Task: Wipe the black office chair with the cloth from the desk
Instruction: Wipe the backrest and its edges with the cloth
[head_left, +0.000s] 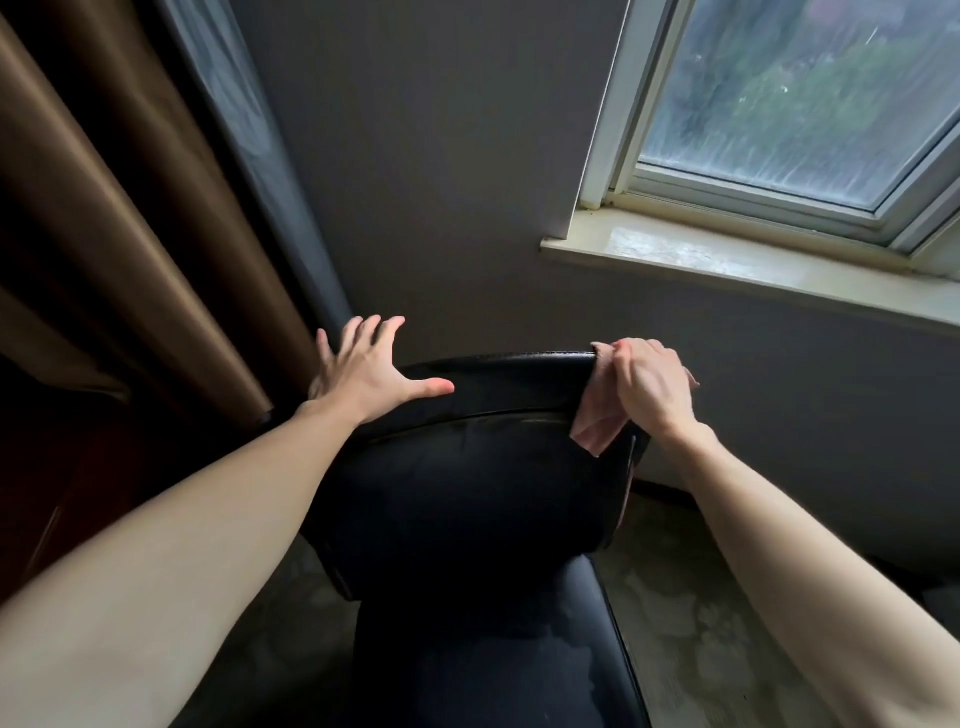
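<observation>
Two bare forearms reach forward over a black office chair (467, 499), whose backrest fills the lower middle of the view with its padded top edge running between the hands. The left hand (371, 371) lies flat on the top left corner of the backrest, its fingers (358, 332) spread wide and the thumb stretched out along the top edge; it has hold of nothing. The right hand (652, 389) sits at the top right corner, fingers curled down over a pale pinkish cloth (597, 415) and pressing it against the leather, so that part of the cloth hangs down the front face below the palm. Brown curtains (104, 234) hang at the left, a grey wall stands behind the chair, and a white-framed window (779, 104) with its sill (727, 254) is at the upper right. Patterned carpet (701, 623) shows beside the seat.
</observation>
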